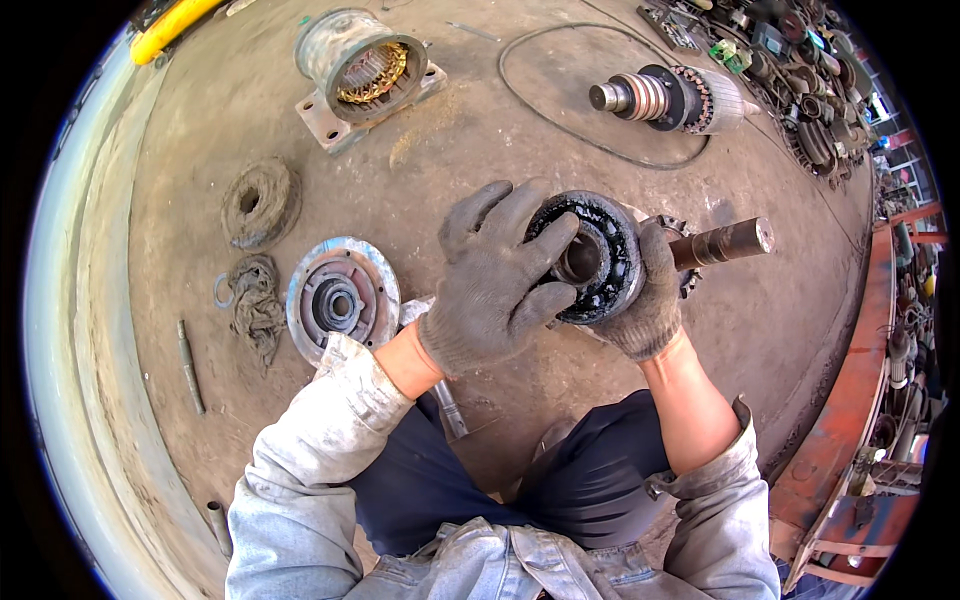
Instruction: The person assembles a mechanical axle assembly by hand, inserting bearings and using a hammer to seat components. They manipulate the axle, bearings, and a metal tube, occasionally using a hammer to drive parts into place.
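A ring-shaped ball bearing [628, 265] with dark, glossy grease on its face is held up in front of me. My right hand [652, 300], in a grey knit glove, is wrapped round its right side. The gloved left hand [495, 270] has its fingers spread, with the fingertips and thumb against the bearing's greasy face and centre hole. Just behind the right hand a thick steel shaft [725, 243] points to the right. The rest of that part is mostly hidden by the bearing and hand.
A motor housing [335, 55] with copper windings stands far left, and a rotor [690, 98] lies far right inside a loop of cable [520, 105]. Left of me are a round end cover [378, 275], a dirty ring [288, 205], a rag [258, 310] and a rod [190, 370]. Scrap parts line the right.
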{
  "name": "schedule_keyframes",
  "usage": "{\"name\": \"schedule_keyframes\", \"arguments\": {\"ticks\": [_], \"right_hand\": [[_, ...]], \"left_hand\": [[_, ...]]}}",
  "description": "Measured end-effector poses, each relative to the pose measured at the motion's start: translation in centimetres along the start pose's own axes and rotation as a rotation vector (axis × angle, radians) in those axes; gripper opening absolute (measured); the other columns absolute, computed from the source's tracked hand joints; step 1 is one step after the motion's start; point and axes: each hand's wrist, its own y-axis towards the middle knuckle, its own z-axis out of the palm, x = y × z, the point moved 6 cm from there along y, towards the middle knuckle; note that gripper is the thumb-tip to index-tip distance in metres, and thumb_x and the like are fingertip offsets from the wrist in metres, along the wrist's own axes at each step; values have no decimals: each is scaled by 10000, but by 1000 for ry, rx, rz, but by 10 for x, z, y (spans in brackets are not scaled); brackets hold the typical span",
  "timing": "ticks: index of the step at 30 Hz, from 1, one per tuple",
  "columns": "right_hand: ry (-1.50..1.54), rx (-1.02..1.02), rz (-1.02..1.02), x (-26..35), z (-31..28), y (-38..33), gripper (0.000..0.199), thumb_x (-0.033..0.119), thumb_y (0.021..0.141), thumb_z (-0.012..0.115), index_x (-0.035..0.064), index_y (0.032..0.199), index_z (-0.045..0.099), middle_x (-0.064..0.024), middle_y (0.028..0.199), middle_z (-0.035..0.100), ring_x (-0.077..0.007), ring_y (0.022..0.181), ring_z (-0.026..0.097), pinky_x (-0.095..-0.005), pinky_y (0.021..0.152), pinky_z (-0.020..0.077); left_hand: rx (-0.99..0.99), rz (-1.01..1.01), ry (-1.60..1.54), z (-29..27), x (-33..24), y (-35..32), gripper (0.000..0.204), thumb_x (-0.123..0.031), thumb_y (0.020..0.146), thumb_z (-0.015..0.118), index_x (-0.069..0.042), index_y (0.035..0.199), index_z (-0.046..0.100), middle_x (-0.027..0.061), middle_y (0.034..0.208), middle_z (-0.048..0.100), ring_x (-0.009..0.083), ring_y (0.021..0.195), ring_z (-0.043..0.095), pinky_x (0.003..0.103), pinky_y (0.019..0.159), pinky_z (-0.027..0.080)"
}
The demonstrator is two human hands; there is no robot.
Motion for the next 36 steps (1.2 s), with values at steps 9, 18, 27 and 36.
{"name": "schedule_keyframes", "arguments": {"ticks": [9,18,27,36], "right_hand": [[-53,68,-24,1,6,1,812,678,937,640,109,1499,503,-122,1403,627,-313,1278,620,-539,1093,519],[121,59,18,0,10,-5,766,648,974,604,95,1493,501,-108,1377,641,-267,1257,633,-472,1090,531],[108,23,35,2,12,-6,795,697,953,594,115,1488,507,-121,1368,640,-301,1253,633,-525,1044,549],[123,35,20,7,13,-12,821,723,965,536,107,1505,485,-155,1388,616,-365,1225,648,-605,898,615]], "left_hand": [[-37,108,-296,-4,-7,0,357,-346,866,757,-152,1164,740,199,1455,554,390,1332,507,544,1176,299],[6,90,-418,-8,-10,1,168,-250,720,817,-134,803,728,192,1382,655,396,1288,556,561,1170,306],[48,261,-460,-19,-10,1,221,-296,721,830,-136,728,678,48,1149,741,370,1244,566,523,1063,346],[-15,146,-327,-21,4,3,172,-255,748,726,-116,651,693,84,1255,743,364,1317,511,504,1087,378]]}}
